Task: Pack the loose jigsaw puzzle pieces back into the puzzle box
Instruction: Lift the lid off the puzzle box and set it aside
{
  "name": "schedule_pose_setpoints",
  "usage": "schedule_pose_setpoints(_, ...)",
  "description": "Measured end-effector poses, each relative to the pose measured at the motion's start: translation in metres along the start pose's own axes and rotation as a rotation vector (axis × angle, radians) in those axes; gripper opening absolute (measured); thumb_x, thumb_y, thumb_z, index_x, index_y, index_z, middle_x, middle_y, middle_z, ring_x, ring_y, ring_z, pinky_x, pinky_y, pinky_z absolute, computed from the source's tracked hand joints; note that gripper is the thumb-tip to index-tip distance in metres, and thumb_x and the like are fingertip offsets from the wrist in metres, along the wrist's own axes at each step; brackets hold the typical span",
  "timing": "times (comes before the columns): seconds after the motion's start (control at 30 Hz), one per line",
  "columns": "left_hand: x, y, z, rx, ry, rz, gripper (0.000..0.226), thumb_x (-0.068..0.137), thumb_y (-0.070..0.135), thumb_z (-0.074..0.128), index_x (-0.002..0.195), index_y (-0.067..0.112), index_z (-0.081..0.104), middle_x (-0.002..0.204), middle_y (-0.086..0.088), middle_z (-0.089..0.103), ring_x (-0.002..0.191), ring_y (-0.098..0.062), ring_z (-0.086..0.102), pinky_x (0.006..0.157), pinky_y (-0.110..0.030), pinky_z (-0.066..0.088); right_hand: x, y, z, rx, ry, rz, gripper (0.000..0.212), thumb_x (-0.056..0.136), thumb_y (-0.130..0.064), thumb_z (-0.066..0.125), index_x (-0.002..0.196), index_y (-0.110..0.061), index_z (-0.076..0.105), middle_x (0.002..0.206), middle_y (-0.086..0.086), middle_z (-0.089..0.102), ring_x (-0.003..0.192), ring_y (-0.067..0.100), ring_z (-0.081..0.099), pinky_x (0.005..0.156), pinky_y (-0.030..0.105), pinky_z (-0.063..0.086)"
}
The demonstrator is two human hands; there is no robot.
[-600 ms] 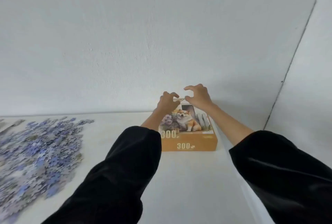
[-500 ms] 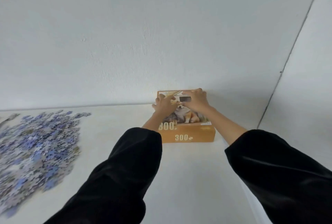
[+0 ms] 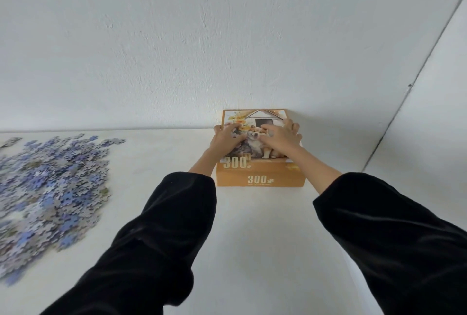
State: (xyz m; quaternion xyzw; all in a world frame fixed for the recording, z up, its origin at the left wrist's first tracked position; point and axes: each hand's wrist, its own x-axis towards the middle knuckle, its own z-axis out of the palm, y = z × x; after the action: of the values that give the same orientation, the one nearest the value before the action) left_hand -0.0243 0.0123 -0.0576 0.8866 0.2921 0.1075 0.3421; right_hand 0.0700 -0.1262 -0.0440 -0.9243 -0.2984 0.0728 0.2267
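Puzzle box (image 3: 260,178) is seen at the far right of the worktop (image 3: 252,238), against the wall, lid shut. Left hand (image 3: 226,137) and right hand (image 3: 281,136) are laid flat on the lid, fingers spread, nothing gripped. Loose pieces (image 3: 50,188) are heaped well apart, far left. The lid is best lifted evenly by both side edges.

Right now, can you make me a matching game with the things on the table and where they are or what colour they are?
Things:
1. puzzle box
2. loose puzzle pieces
3. left hand
4. sleeves

Clues:
A. black
B. spread out at the left of the table
C. orange, against the wall
D. resting flat on the dog picture

Pairs: 1-C, 2-B, 3-D, 4-A
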Motion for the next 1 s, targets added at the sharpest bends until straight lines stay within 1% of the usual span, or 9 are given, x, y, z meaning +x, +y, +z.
schedule_pose_setpoints(0.07, 0.000, -0.001, 0.000, 0.001, -0.013, -0.001, 0.053, 0.090, 0.043, 0.053, 0.140, 0.030, 0.038, 0.143, -0.017, 0.024, 0.123, -0.035, 0.042, 0.102, -0.040, 0.037, -0.001, -0.001, -0.001, 0.022, -0.005, 0.036, 0.051, 0.084, -0.044, 0.054, 0.133, -0.039, 0.041, 0.144, 0.015, 0.014, 0.132, 0.036, 0.011, 0.106, 0.049, 0.022)
schedule_pose_setpoints(0.17, 0.000, -0.003, 0.001, -0.004, -0.020, -0.015, 0.053, 0.090, 0.045, 0.052, 0.140, 0.032, 0.037, 0.144, -0.017, 0.023, 0.124, -0.036, 0.041, 0.104, -0.042, 0.038, -0.004, -0.001, -0.003, 0.086, -0.038, 0.130, 0.060, 0.081, -0.053, 0.056, 0.136, -0.040, 0.035, 0.146, 0.017, 0.012, 0.131, 0.040, 0.017, 0.104, 0.048, 0.026)
schedule_pose_setpoints(0.23, -0.001, -0.002, 0.000, -0.039, -0.022, -0.022, 0.053, 0.090, 0.043, 0.054, 0.139, 0.030, 0.039, 0.144, -0.017, 0.024, 0.126, -0.035, 0.039, 0.104, -0.040, 0.036, -0.006, -0.001, -0.005, 0.132, -0.082, 0.156, 0.066, 0.080, -0.057, 0.055, 0.138, -0.039, 0.030, 0.146, 0.017, 0.018, 0.130, 0.038, 0.022, 0.102, 0.045, 0.028)
schedule_pose_setpoints(0.33, 0.000, -0.001, -0.004, -0.146, -0.015, -0.041, 0.055, 0.086, 0.039, 0.062, 0.136, 0.026, 0.045, 0.147, -0.014, 0.030, 0.130, -0.031, 0.038, 0.106, -0.039, 0.036, -0.007, 0.000, -0.012, 0.186, -0.097, 0.120, 0.064, 0.083, -0.044, 0.059, 0.139, -0.030, 0.033, 0.142, 0.016, 0.032, 0.132, 0.033, 0.023, 0.102, 0.040, 0.029)
schedule_pose_setpoints(0.43, -0.006, 0.001, -0.007, -0.206, -0.020, -0.058, 0.054, 0.085, 0.034, 0.065, 0.135, 0.023, 0.047, 0.147, -0.009, 0.035, 0.126, -0.029, 0.044, 0.101, -0.033, 0.041, -0.010, 0.004, -0.016, 0.242, -0.070, 0.098, 0.062, 0.081, -0.034, 0.065, 0.137, -0.023, 0.040, 0.138, 0.016, 0.038, 0.133, 0.031, 0.021, 0.102, 0.039, 0.029)
schedule_pose_setpoints(0.53, -0.015, 0.001, -0.007, -0.223, -0.003, -0.063, 0.055, 0.085, 0.037, 0.064, 0.135, 0.025, 0.047, 0.146, -0.010, 0.037, 0.126, -0.028, 0.044, 0.101, -0.037, 0.042, -0.021, 0.002, -0.018, 0.254, -0.026, 0.115, 0.060, 0.079, -0.035, 0.067, 0.134, -0.026, 0.044, 0.136, 0.017, 0.036, 0.130, 0.033, 0.026, 0.101, 0.037, 0.029)
schedule_pose_setpoints(0.73, -0.043, 0.002, -0.016, -0.264, 0.061, -0.032, 0.052, 0.087, 0.032, 0.063, 0.135, 0.022, 0.047, 0.141, -0.010, 0.043, 0.117, -0.025, 0.052, 0.088, -0.026, 0.045, -0.048, -0.009, -0.028, 0.271, 0.014, 0.106, 0.060, 0.078, -0.036, 0.068, 0.133, -0.029, 0.045, 0.134, 0.017, 0.031, 0.124, 0.037, 0.031, 0.098, 0.036, 0.032)
schedule_pose_setpoints(0.87, -0.061, -0.007, -0.025, -0.246, 0.083, -0.039, 0.054, 0.085, 0.037, 0.064, 0.135, 0.025, 0.047, 0.142, -0.012, 0.041, 0.121, -0.029, 0.049, 0.098, -0.038, 0.045, -0.072, -0.017, -0.028, 0.270, 0.006, 0.051, 0.059, 0.080, -0.036, 0.066, 0.134, -0.026, 0.043, 0.139, 0.017, 0.033, 0.128, 0.035, 0.028, 0.100, 0.036, 0.029)
schedule_pose_setpoints(1.0, -0.088, -0.021, -0.030, -0.236, 0.094, -0.051, 0.054, 0.084, 0.040, 0.064, 0.134, 0.029, 0.047, 0.143, -0.011, 0.040, 0.122, -0.030, 0.048, 0.098, -0.040, 0.046, -0.097, -0.026, -0.017, 0.285, 0.001, 0.052, 0.061, 0.080, -0.037, 0.066, 0.135, -0.028, 0.042, 0.140, 0.016, 0.030, 0.127, 0.036, 0.030, 0.099, 0.038, 0.032)
